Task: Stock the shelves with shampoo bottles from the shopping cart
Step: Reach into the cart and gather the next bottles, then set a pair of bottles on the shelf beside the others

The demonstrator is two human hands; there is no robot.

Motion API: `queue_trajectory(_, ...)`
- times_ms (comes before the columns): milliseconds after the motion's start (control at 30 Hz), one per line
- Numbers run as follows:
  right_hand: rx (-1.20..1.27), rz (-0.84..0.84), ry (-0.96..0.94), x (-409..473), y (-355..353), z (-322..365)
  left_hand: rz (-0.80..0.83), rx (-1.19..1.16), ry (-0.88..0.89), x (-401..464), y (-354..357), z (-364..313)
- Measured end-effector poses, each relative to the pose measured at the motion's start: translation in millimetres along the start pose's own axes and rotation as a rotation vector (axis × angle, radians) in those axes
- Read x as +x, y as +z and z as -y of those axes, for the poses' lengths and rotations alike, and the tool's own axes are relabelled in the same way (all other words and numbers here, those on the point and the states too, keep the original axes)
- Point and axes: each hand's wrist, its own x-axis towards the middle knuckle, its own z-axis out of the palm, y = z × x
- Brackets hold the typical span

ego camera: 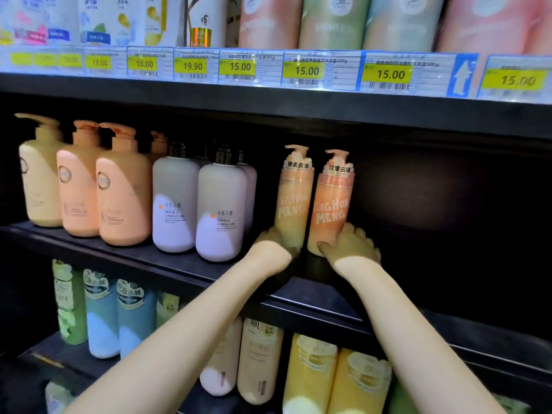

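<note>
Two orange pump bottles stand upright side by side on the middle shelf (pixel 167 261), each held low by one hand. Left hand (pixel 273 239) wraps the base of the paler left bottle (pixel 294 201) from its 8 o'clock side; fingers go behind the bottle and are hidden, so the grip looks closed around it. Right hand (pixel 351 245) clasps the foot of the deeper orange right bottle (pixel 330 204), thumb across the front at 6 o'clock, fingers curled round at 4 o'clock. The two bottles are just beside each other, a thin dark gap between them. At 9 o'clock from them stand two lilac bottles (pixel 221 213) with dark caps, then three peach pump bottles (pixel 124 198) and a cream one farther left. At 3 o'clock the shelf is dark and bare. At 12 o'clock, yellow price tags (pixel 307 70) run along the upper shelf edge, several reading 15.00. At 6 o'clock, the lower shelf holds blue, green and yellow bottles, partly crossed by both forearms. No cart is in view.
</note>
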Motion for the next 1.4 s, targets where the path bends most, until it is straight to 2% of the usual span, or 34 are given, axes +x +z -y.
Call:
queue_trajectory(100, -0.051, -0.115, -0.083, -38.2, -13.8, 3.6, 0.057, -0.024, 0.115, -59.0, -23.3, 7.6)
queue_trajectory(200, 0.067, -0.313, -0.226, -98.4, -9.5, 14.1, -0.102, 0.06, 0.242, -129.4, -56.4, 34.4)
queue_trajectory(267, 0.214, -0.337, -0.372, -138.1, 7.1, 33.1, -0.201, 0.218, 0.284, -172.5, -75.8, 64.4)
queue_trajectory(400, 0.261, -0.188, -0.632, -216.1, 71.7, 93.2, -0.245, 0.51, 0.109, -257.3, -103.9, 142.9)
queue_trajectory(500, 0.214, 0.031, -0.773, -283.5, 125.7, 135.9, -0.218, 0.618, -0.097, -332.9, -123.3, 197.2)
queue_trajectory(633, 0.142, 0.301, -0.902, -377.2, 180.5, 176.9, -0.129, 0.706, -0.358, -440.6, -153.3, 260.8)
queue_trajectory(833, 0.028, 0.622, -1.01, -493.1, 236.8, 209.6, -0.047, 0.769, -0.592, -564.0, -183.2, 313.7)
queue_trajectory(933, -0.082, 0.782, -1.016, -533.3, 256.0, 222.9, 0.015, 0.638, -0.63, -598.7, -192.4, 340.1)
queue_trajectory(1067, -0.11, 0.902, -0.969, -567.9, 278.2, 234.1, 0.02, 0.576, -0.665, -623.1, -201.6, 378.6)
queue_trajectory(1400, -0.17, 1.007, -0.946, -575.5, 383.8, 308.7, 0.184, 0.554, -0.708, -602.2, -241.3, 486.7)
